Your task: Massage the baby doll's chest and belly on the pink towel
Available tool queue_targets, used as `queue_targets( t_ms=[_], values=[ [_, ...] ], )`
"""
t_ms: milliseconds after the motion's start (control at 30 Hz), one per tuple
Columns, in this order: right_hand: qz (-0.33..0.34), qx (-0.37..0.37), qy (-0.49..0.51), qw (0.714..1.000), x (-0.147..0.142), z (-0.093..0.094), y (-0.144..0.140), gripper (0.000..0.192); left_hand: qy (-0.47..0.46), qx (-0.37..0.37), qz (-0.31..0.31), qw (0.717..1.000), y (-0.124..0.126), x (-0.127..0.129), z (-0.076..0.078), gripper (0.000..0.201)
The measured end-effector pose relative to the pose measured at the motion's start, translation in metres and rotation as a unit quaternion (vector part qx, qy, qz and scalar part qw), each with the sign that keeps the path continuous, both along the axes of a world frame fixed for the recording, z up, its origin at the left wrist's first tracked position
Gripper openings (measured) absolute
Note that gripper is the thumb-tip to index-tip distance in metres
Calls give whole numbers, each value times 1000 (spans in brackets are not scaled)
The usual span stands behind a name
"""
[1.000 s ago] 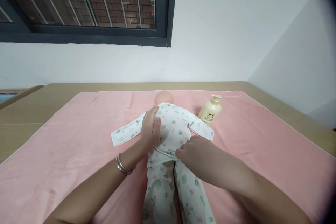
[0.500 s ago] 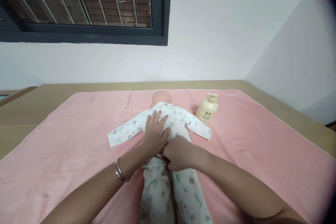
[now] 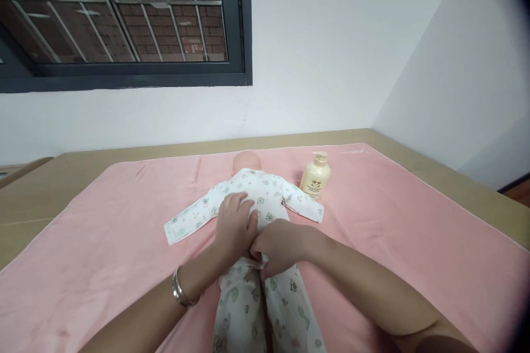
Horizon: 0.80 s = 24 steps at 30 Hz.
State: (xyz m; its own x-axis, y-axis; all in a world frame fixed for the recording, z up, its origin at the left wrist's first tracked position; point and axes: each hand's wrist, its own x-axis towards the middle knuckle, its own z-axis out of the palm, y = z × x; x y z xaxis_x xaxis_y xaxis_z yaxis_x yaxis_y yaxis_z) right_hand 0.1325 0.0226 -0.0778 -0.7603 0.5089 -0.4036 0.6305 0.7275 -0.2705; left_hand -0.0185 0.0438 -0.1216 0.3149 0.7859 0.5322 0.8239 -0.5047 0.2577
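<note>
A baby doll (image 3: 247,161) lies face down in a white printed long-sleeved top (image 3: 265,187) and matching pants (image 3: 240,298). My left hand (image 3: 232,226), with a silver bangle on its wrist, rests on the back of the top. Its fingers are a little bent and partly apart. Just right of it, my right hand (image 3: 281,245) is closed on the waistband of the pants, its thumb and fingertips partly hidden. Both sleeves of the top stretch out sideways.
A pink sheet (image 3: 393,231) covers most of the wooden surface (image 3: 439,176). A pale yellow pump bottle (image 3: 315,176) stands by the doll's right-side sleeve. Behind are a white wall (image 3: 310,66) and a barred window with a dark frame (image 3: 165,74).
My left hand's fingers have drawn in and bent slightly on the back. My right hand stays at the waistband, with the fabric edge pulled out a little. The view has shifted slightly.
</note>
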Motion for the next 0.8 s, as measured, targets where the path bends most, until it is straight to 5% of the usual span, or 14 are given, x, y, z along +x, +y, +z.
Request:
queue_targets(
  t_ms=[100, 167, 300, 400, 500, 667, 800],
  values=[
    [15, -47, 25, 998, 24, 23, -6, 41, 2, -132, 1, 991, -25, 4, 16, 30],
    [-9, -51, 49, 997, 42, 42, -9, 46, -4, -273, -24, 962, -37, 6, 23, 33],
    [-102, 0, 107, 989, 74, 72, -11, 43, 0, -567, -48, 822, -33, 13, 28, 37],
    [-150, 29, 130, 980, 90, 81, -8, 42, 18, -672, -58, 738, -18, 20, 25, 38],
    [-182, 22, 156, 971, 102, 85, -4, 37, 54, -670, -53, 738, -10, 25, 20, 44],
    [-296, 70, 171, 937, 124, 90, 2, 41, 164, -512, -26, 843, -13, 29, 23, 48],
    [-397, 124, 151, 897, 144, 90, 7, 49, 199, -583, -31, 787, -4, 41, 45, 48]
  ],
)
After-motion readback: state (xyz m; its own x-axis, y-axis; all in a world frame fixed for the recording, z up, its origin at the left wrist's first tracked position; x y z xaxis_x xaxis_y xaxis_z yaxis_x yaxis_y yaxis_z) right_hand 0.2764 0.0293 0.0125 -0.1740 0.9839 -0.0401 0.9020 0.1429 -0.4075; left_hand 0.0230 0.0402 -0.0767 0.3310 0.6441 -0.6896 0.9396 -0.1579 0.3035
